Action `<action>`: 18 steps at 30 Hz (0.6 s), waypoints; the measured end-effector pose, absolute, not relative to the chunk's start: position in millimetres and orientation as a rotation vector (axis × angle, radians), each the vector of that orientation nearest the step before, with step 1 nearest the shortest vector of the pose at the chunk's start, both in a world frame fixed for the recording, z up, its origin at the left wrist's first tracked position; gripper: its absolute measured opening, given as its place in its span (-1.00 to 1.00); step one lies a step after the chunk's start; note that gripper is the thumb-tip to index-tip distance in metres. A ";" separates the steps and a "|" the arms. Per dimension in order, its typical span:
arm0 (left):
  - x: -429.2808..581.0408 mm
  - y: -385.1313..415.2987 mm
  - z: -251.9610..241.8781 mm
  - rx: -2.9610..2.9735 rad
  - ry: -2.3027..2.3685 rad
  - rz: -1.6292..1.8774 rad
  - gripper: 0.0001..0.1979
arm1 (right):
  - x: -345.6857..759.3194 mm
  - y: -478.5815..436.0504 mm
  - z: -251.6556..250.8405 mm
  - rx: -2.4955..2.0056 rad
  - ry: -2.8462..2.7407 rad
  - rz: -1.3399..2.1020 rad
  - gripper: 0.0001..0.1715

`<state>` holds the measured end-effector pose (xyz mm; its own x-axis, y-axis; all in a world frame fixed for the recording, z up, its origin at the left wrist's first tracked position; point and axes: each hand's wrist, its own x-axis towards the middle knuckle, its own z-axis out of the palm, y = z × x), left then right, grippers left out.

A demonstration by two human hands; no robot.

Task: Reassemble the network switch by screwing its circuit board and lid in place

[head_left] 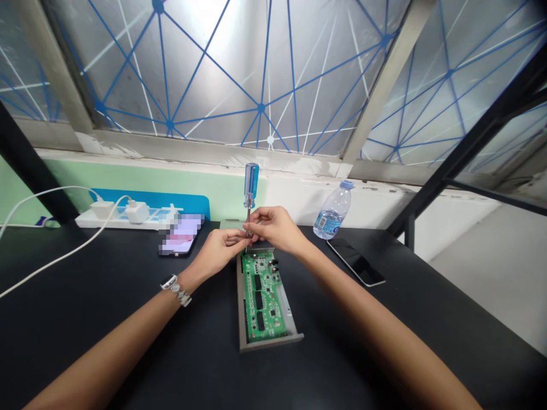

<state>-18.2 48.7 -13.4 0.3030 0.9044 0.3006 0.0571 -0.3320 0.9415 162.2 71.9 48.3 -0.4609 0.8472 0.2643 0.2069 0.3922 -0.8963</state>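
A screwdriver (251,181) with a clear blue handle stands nearly upright over the far end of a green circuit board (265,304). My right hand (277,228) pinches its metal shaft between thumb and fingers. Beside the lower shaft, my left hand (220,249) has its thumb and fingers closed together at the board's far left corner; what they hold, if anything, is hidden. The board lies in a grey metal housing (242,319) on the black table. Fingers cover the screwdriver's tip, so its contact point cannot be made out.
A white power strip (88,221) with plugged-in chargers and cables stands at the back left, near a lit phone (182,236). To the right are a water bottle (332,213) and a dark-screened phone (356,262). Behind the table (192,364) are a wall and windows.
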 end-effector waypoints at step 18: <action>-8.3 58.1 -17.1 1.766 0.780 1.232 -0.75 | 146.8 58.2 45.0 -0.897 -1.902 1.124 -0.85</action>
